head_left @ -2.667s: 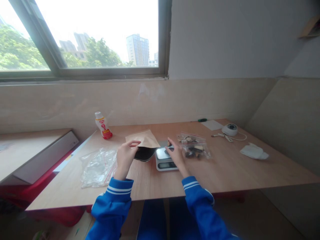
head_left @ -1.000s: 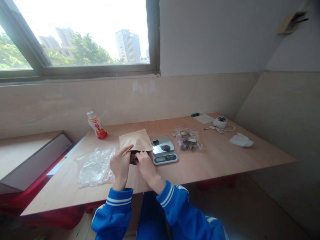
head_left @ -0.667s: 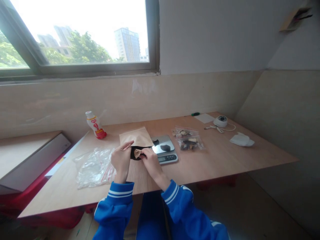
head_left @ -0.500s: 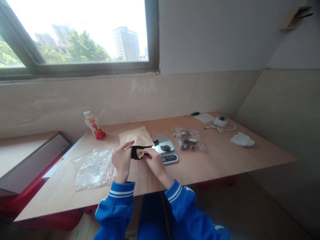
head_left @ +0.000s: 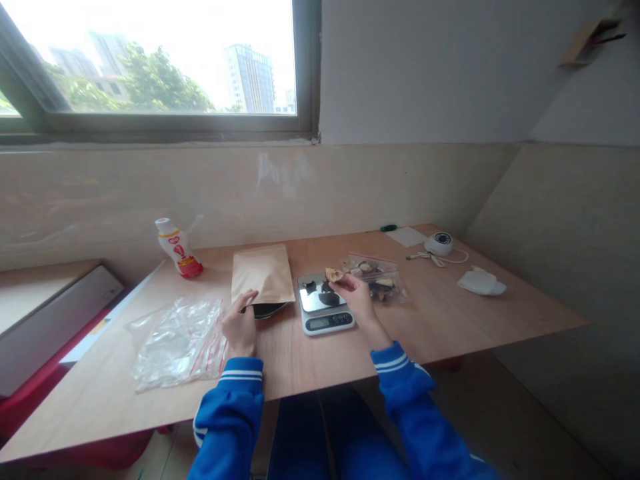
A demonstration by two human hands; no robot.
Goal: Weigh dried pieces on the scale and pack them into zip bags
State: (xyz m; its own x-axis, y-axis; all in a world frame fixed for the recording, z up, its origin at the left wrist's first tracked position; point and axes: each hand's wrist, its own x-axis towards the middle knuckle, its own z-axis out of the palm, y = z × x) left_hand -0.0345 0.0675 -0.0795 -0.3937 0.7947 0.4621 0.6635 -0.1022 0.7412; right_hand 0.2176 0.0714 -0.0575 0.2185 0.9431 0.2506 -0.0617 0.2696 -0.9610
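My left hand [head_left: 241, 325] grips the open mouth of a brown paper pouch [head_left: 263, 279] that lies flat on the wooden table [head_left: 440, 320]. My right hand [head_left: 356, 297] pinches a tan dried piece [head_left: 333, 274] and holds it just above the steel platform of a small digital scale [head_left: 324, 310]. Two dark pieces [head_left: 324, 294] lie on the scale. A clear zip bag with more dried pieces [head_left: 377, 275] sits right behind my right hand.
A pile of empty clear zip bags [head_left: 175, 340] lies left of my left hand. A small red and white bottle [head_left: 175, 248] leans at the back left. A white round device with a cable [head_left: 439, 244], a sheet of paper, a green pen and a crumpled tissue [head_left: 481, 282] sit far right.
My right hand drew a tan piece out of the pouch's mouth and carried it right, over the scale. The pouch now lies flatter, with my left hand still at its opening.
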